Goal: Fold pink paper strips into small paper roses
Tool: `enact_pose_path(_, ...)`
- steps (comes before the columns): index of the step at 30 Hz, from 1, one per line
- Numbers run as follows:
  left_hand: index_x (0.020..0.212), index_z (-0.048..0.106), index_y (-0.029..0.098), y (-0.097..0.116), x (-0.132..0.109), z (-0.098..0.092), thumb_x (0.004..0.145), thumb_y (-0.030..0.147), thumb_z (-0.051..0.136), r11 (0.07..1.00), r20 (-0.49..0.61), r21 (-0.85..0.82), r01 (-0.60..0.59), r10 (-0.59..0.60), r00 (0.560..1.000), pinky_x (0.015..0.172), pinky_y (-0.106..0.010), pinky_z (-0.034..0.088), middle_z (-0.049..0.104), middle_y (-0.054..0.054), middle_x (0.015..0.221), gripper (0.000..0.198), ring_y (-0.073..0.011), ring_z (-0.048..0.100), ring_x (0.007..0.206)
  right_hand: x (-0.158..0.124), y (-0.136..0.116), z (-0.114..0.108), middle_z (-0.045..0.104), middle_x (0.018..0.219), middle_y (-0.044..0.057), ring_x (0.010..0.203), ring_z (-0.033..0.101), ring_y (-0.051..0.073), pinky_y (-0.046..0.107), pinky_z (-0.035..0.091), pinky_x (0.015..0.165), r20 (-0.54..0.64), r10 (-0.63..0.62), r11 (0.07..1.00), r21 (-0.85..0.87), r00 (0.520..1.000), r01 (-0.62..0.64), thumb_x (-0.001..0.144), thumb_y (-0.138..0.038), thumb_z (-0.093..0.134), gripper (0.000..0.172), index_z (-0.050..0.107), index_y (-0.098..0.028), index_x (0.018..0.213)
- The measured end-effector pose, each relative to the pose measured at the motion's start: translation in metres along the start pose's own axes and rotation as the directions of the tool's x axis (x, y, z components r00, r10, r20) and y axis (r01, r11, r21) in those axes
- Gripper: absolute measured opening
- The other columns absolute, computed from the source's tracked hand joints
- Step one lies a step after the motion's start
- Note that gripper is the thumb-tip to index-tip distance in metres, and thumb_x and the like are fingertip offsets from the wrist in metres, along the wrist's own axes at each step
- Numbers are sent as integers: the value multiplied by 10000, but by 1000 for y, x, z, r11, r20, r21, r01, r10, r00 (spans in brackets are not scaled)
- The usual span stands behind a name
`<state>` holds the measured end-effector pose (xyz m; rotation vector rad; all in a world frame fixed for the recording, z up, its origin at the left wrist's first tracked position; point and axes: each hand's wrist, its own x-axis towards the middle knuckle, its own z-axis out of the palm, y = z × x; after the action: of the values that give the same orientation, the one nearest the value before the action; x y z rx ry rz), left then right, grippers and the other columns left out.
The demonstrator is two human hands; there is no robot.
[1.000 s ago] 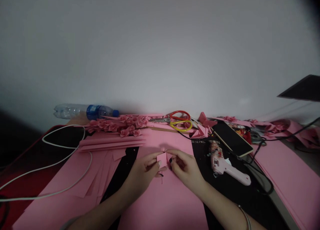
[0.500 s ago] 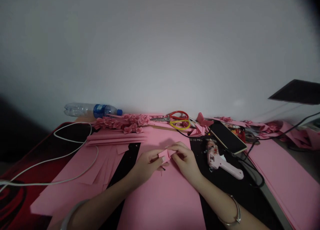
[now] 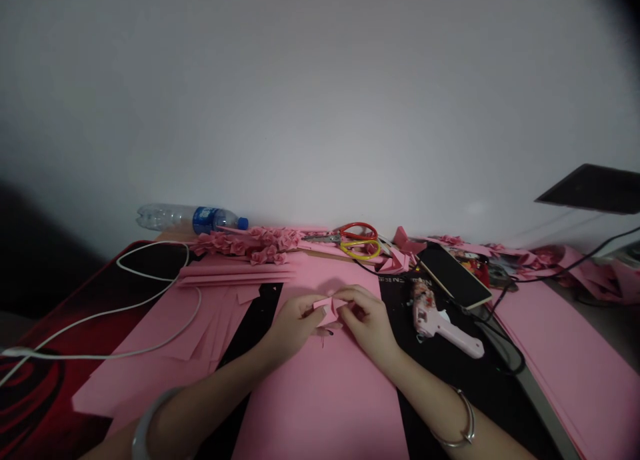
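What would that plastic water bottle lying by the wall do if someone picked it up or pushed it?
The clear plastic water bottle looks empty, so it would probably feel very light for its size. It lies on its side on a round body, so a push would likely roll it, at least away from the white wall. Its thin, see-through sides would probably dent if squeezed.

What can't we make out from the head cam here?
Head view:
- Folded pink paper: inner folds hidden by the left hand and right hand.
- Small dark bit below the paper: too small to identify.
- Red-and-dark items beyond the phone: partly hidden by it, too small to identify.
- Lettering on the black mat: too small to read.
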<state>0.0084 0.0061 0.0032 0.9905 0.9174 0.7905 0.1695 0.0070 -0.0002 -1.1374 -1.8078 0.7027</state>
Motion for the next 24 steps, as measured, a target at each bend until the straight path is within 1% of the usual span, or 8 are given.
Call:
enact_pose_path(2, 874, 663, 136, 0, 1, -1, 726, 341, 621, 1000, -22, -15, 6, -6, 1000, 684, -292, 530, 681, -45, 827, 256, -205, 677, 772, -2, 2, 0, 641, 891, 52, 696, 584, 145, 252, 468, 611, 18, -50, 998, -43, 999, 51, 740, -22, 499, 268, 641, -197, 885)
enact_pose_path(4, 849, 672, 134, 0, 2, -1, 700, 350, 647, 999, -60, -33, 6, -8, 998, 664, -286, 534, 679, -35, 794, 264, -203, 676, 757, -3, 4, 0, 655, 921, 57, 783, 605, 163, 277, 486, 696, 31, -113, 990, -87, 993, 115, 748, -30, 499, 280, 636, -200, 924)
enact_pose_path(6, 845, 679, 135, 1, 3, -1, 668, 371, 677, 998, -99, -63, 4, -11, 995, 654, -288, 540, 679, -34, 809, 296, -202, 669, 755, -4, 5, -1, 663, 954, 62, 867, 608, 178, 304, 487, 769, 47, -165, 976, -134, 985, 170, 753, -32, 487, 319, 623, -205, 984)
enact_pose_path(9, 865, 685, 139, 2, 3, -2, 654, 414, 687, 993, -120, -115, 6, -20, 993, 675, -306, 547, 686, -43, 875, 347, -194, 664, 751, -5, 3, -2, 663, 981, 65, 909, 605, 183, 321, 489, 801, 102, -211, 957, -183, 972, 227, 744, -26, 463, 398, 588, -205, 1076)
enact_pose_path(11, 874, 687, 142, 1, 4, -3, 657, 430, 687, 991, -113, -133, 8, -23, 993, 685, -308, 546, 694, -45, 882, 360, -187, 665, 734, -5, 2, -3, 657, 1001, 75, 918, 603, 186, 329, 491, 810, 137, -227, 947, -201, 964, 252, 734, -27, 455, 431, 565, -194, 1116)
enact_pose_path(16, 836, 690, 139, -1, 5, -9, 632, 400, 724, 991, -94, -125, 39, -51, 994, 675, -290, 540, 712, -46, 793, 333, -179, 670, 692, -6, 1, -5, 643, 1063, 98, 950, 593, 201, 353, 483, 847, 197, -251, 929, -225, 948, 293, 712, -32, 457, 479, 541, -166, 1164)
enact_pose_path(20, 852, 688, 138, -2, 6, -12, 657, 371, 715, 990, -54, -132, 53, -60, 997, 678, -281, 536, 718, -52, 791, 305, -176, 676, 700, -6, 1, -5, 640, 1095, 92, 979, 587, 202, 362, 472, 878, 216, -258, 926, -225, 942, 305, 709, -31, 457, 504, 532, -175, 1186)
enact_pose_path(24, 889, 686, 145, 0, 5, -13, 665, 348, 714, 989, -49, -132, 65, -72, 996, 698, -288, 531, 722, -56, 821, 303, -175, 680, 706, -6, 1, -6, 637, 1104, 92, 992, 586, 199, 363, 478, 872, 215, -246, 933, -213, 945, 292, 724, -25, 441, 511, 525, -187, 1201)
